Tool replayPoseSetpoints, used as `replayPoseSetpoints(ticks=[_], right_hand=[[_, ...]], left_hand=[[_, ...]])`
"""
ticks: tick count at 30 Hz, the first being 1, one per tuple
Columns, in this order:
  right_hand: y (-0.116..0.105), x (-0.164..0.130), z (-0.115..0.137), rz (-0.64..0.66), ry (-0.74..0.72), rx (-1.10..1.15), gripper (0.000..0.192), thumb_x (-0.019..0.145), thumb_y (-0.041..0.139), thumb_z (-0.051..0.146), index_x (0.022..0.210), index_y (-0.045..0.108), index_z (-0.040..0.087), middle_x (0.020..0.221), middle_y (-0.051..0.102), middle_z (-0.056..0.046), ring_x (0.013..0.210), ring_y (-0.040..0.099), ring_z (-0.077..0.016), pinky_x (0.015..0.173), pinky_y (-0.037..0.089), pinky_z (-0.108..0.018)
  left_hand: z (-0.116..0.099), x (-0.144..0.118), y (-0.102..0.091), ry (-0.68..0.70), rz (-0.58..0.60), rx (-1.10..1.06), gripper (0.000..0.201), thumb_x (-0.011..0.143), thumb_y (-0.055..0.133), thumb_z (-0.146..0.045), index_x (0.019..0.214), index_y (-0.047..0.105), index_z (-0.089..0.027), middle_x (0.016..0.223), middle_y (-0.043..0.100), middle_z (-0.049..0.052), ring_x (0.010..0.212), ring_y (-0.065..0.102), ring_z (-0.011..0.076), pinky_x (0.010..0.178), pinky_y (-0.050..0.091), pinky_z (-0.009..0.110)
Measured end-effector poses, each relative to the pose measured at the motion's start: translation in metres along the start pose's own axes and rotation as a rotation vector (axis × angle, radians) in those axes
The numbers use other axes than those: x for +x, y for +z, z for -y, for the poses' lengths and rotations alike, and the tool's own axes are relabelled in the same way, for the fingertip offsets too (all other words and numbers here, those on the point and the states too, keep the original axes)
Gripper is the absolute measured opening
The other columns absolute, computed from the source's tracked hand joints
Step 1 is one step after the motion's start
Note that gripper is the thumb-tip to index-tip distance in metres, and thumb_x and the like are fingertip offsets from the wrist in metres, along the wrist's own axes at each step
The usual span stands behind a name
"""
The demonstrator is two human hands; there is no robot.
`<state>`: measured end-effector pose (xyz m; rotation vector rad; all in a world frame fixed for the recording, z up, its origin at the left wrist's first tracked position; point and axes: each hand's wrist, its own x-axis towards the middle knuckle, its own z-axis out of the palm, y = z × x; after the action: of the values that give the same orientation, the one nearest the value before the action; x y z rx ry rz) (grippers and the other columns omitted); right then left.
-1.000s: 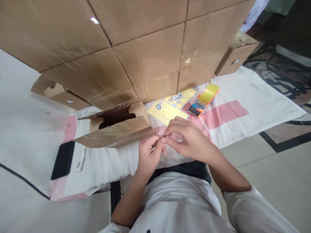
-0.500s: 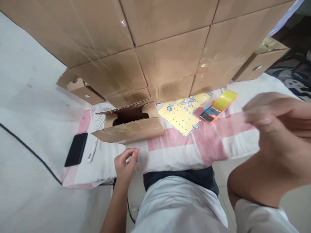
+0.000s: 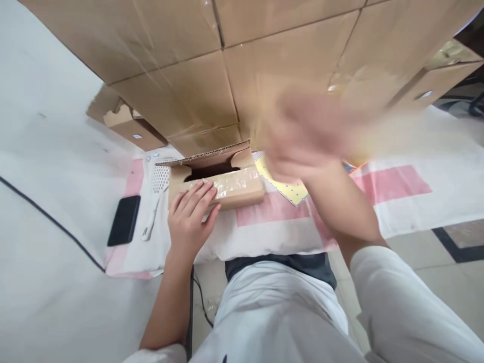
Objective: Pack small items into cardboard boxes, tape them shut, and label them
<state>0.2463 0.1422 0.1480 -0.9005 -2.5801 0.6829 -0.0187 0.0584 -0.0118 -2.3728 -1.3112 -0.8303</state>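
A small cardboard box [image 3: 240, 185] lies on the cloth-covered surface, its back flap raised and a dark gap showing inside. My left hand [image 3: 192, 214] rests on the box's front flap, which is folded inward, with the fingers stretched flat across it. Clear tape shines along that flap beside the fingertips. My right hand [image 3: 302, 133] is smeared by motion above the yellow patterned sheet [image 3: 289, 189], right of the box, and its fingers cannot be made out. Behind the right wrist, only an orange edge of the tape dispenser [image 3: 357, 168] shows.
Stacked cardboard boxes [image 3: 181, 96] form a wall at the back. To the left lie a black phone [image 3: 124, 221] and a white perforated skimmer [image 3: 151, 214]. Other small boxes [image 3: 145, 132] stand beside the stack at both ends. A black cable [image 3: 49, 219] runs along the white wall.
My left hand has moved from the cloth's front edge up onto the box and opened flat. The box's front flap is now folded in. My right hand has swung leftward.
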Motion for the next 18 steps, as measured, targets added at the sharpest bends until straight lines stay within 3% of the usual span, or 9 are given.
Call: replayPoseSetpoints(ticks=[2, 4, 7, 9, 12, 16, 18], right_hand=[[0.009, 0.023, 0.002, -0.306, 0.007, -0.058, 0.058, 0.1, 0.056, 0.014, 0.051, 0.034, 0.034, 0.034, 0.028, 0.01, 0.048, 0.049, -0.0068, 0.032, 0.027, -0.017], [0.018, 0.035, 0.004, -0.486, -0.02, -0.125, 0.048, 0.098, 0.061, 0.017, 0.055, 0.043, 0.029, 0.042, 0.041, 0.008, 0.055, 0.05, -0.0069, 0.035, 0.027, -0.018], [0.029, 0.038, 0.003, -0.434, -0.045, -0.258, 0.027, 0.102, 0.055, 0.027, 0.077, 0.062, 0.021, 0.073, 0.065, 0.0, 0.071, 0.057, -0.0129, 0.055, 0.036, -0.024], [0.033, 0.037, -0.002, -0.31, -0.042, -0.294, 0.025, 0.103, 0.048, 0.025, 0.083, 0.063, 0.021, 0.082, 0.068, -0.003, 0.074, 0.057, -0.0164, 0.063, 0.033, -0.03], [0.035, 0.039, -0.015, -0.232, -0.06, -0.226, 0.027, 0.102, 0.045, 0.026, 0.082, 0.063, 0.021, 0.079, 0.065, -0.003, 0.073, 0.054, -0.0166, 0.066, 0.03, -0.033], [0.029, 0.039, -0.025, -0.223, -0.057, -0.1, 0.031, 0.1, 0.049, 0.029, 0.071, 0.06, 0.022, 0.068, 0.058, 0.001, 0.069, 0.049, -0.0139, 0.066, 0.032, -0.033], [0.022, 0.033, -0.024, -0.161, -0.027, 0.058, 0.031, 0.096, 0.055, 0.033, 0.067, 0.058, 0.022, 0.064, 0.053, 0.002, 0.068, 0.049, -0.012, 0.064, 0.034, -0.031]], left_hand=[[0.001, -0.001, -0.003, -0.019, 0.014, -0.03, 0.047, 0.092, 0.068, -0.019, 0.138, 0.061, -0.026, 0.144, 0.064, 0.011, 0.129, 0.064, 0.0285, 0.109, 0.047, 0.044], [0.003, 0.002, -0.009, -0.06, 0.018, -0.054, 0.043, 0.09, 0.071, -0.021, 0.133, 0.065, -0.028, 0.16, 0.046, 0.011, 0.133, 0.06, 0.0304, 0.106, 0.053, 0.045], [0.007, 0.014, -0.021, -0.138, 0.079, -0.066, 0.034, 0.087, 0.075, -0.026, 0.121, 0.071, -0.031, 0.173, 0.015, 0.002, 0.146, 0.044, 0.0352, 0.104, 0.056, 0.048], [0.011, 0.026, -0.028, -0.177, 0.187, -0.07, 0.03, 0.088, 0.075, -0.03, 0.117, 0.069, -0.03, 0.175, 0.01, 0.001, 0.146, 0.043, 0.0364, 0.106, 0.054, 0.051], [0.015, 0.044, -0.033, -0.233, 0.305, -0.095, 0.042, 0.088, 0.074, -0.038, 0.125, 0.058, -0.026, 0.172, 0.02, 0.01, 0.134, 0.054, 0.0355, 0.099, 0.056, 0.051], [0.015, 0.058, -0.025, -0.274, 0.289, -0.16, 0.071, 0.088, 0.073, -0.044, 0.147, 0.04, -0.023, 0.156, 0.045, 0.016, 0.124, 0.059, 0.0327, 0.096, 0.056, 0.047], [0.014, 0.058, -0.019, -0.254, 0.297, -0.134, 0.072, 0.089, 0.072, -0.046, 0.149, 0.041, -0.022, 0.14, 0.057, 0.014, 0.121, 0.058, 0.033, 0.1, 0.053, 0.049]])
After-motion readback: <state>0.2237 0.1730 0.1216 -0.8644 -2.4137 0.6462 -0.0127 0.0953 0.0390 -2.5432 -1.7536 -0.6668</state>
